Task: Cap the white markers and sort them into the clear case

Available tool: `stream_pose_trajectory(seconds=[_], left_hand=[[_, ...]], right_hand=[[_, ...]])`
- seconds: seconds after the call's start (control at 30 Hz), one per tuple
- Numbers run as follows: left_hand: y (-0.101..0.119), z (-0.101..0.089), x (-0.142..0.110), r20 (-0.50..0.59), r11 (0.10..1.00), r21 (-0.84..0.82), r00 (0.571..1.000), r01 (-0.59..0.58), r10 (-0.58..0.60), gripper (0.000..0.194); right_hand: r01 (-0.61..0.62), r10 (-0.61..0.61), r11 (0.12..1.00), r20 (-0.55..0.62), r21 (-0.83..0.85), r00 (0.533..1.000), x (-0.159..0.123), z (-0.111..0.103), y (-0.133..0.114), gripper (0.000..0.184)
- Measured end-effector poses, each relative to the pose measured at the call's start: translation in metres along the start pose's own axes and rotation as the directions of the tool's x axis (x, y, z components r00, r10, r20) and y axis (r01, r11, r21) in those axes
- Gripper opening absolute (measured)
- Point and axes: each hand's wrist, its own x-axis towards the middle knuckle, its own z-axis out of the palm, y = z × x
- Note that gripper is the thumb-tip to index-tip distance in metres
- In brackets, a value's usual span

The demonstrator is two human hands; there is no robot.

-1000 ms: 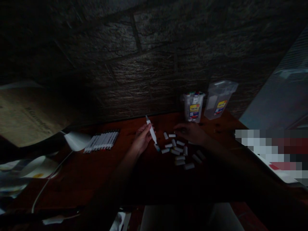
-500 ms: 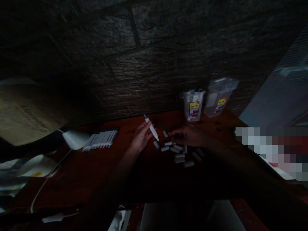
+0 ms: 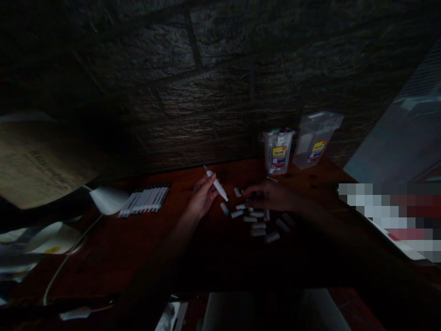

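My left hand (image 3: 201,197) holds a white marker (image 3: 219,187) between thumb and fingers, tilted, with its uncapped dark tip at the upper left. My right hand (image 3: 268,195) hovers low over several loose white marker caps (image 3: 258,232), fingers bent inward and close together. In the dimness I cannot make out what lies between those fingers. One cap (image 3: 224,208) with a teal end sits just below the held marker. Another cap (image 3: 237,192) lies between the two hands.
Several white markers (image 3: 144,201) lie in a row at the left. At the back right stand a clear box with markers (image 3: 277,154) and another clear box (image 3: 312,142). A brown paper bag (image 3: 41,161) and a cable (image 3: 64,262) are at far left. A stone wall (image 3: 206,101) rises behind.
My right fingers have drawn in slightly over the caps, and a few caps beneath them have shifted a little. My left hand keeps the marker in nearly the same place.
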Motion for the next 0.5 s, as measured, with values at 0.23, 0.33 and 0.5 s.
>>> stream_pose_trajectory(seconds=[0.23,0.33,0.5], left_hand=[[0.0007,-0.0011,0.0001,0.037,0.997,-0.072,0.999,0.022,-0.019,0.027],[0.0019,-0.0001,-0.0008,0.046,0.994,-0.108,0.999,0.017,-0.012,0.024],[0.0043,0.0009,0.0004,-0.004,0.988,-0.152,1.000,0.014,-0.015,0.012]], right_hand=[[-0.051,0.070,0.937,-0.044,0.345,0.997,0.0009,0.0006,-0.0045,0.028],[-0.085,0.141,0.907,-0.108,0.412,0.984,0.0019,-0.0036,-0.0075,0.031],[-0.127,0.242,0.844,-0.160,0.520,0.957,0.0038,-0.0062,-0.0070,0.027]])
